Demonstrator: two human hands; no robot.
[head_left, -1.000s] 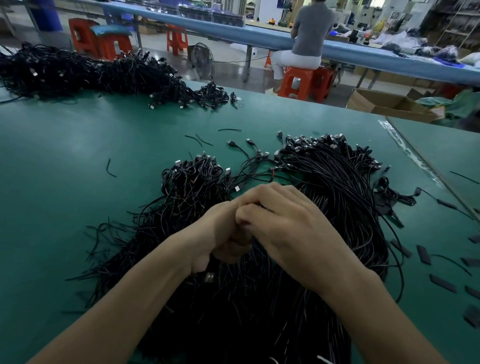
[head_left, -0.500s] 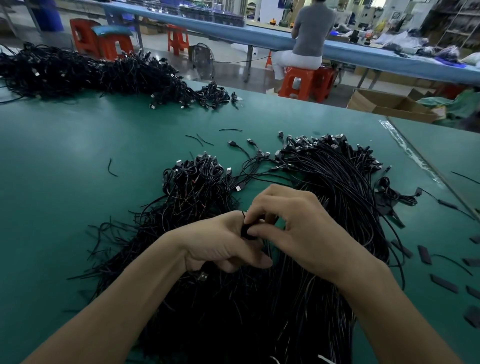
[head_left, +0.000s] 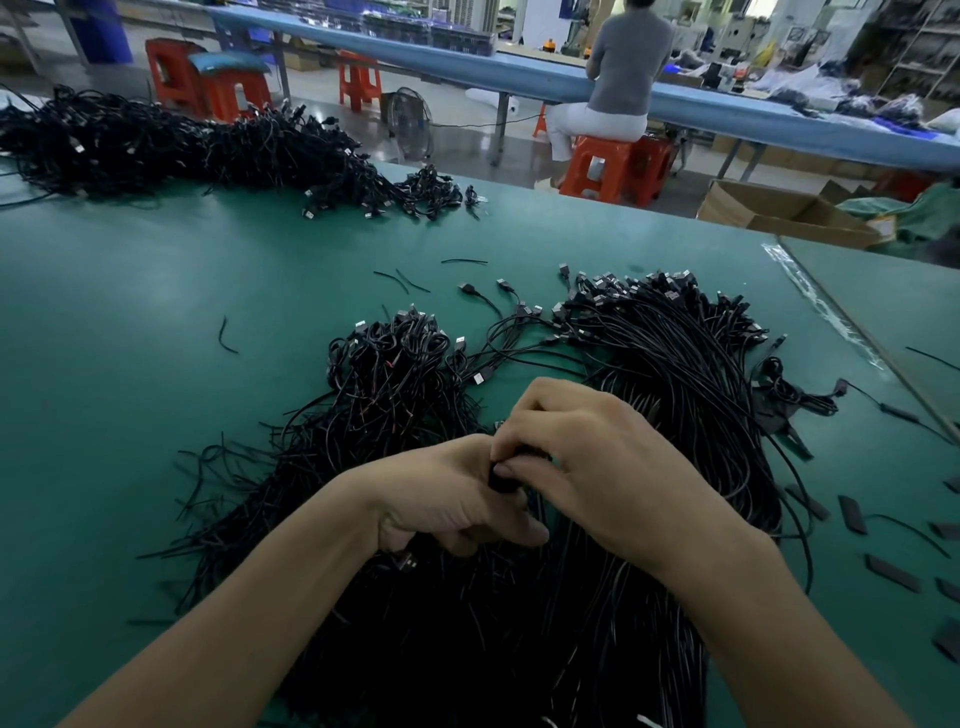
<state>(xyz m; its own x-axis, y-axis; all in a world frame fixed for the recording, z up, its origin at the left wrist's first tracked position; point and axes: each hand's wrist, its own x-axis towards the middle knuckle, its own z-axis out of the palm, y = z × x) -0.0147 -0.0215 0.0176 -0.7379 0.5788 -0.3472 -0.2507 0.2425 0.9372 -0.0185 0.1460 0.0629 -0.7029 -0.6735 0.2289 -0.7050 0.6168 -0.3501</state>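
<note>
Both hands meet over a big heap of black USB cables (head_left: 675, 374) on the green table (head_left: 130, 338). My left hand (head_left: 447, 499) grips a small coiled bundle of black cable (head_left: 506, 480), fingers curled under it. My right hand (head_left: 597, 467) pinches the same bundle from the right, thumb and fingertips on its top. A cable plug (head_left: 410, 562) hangs below my left hand. Most of the bundle is hidden by my fingers.
A second heap of coiled cables (head_left: 395, 364) lies left of the hands, and a long pile (head_left: 182, 145) stretches along the far left. Short black strips (head_left: 852, 514) lie scattered at the right. A person sits on an orange stool (head_left: 608, 166) beyond the table.
My hands were clasped tightly together a second ago; since then they have parted slightly and dropped lower, and the black bundle now shows between the fingers.
</note>
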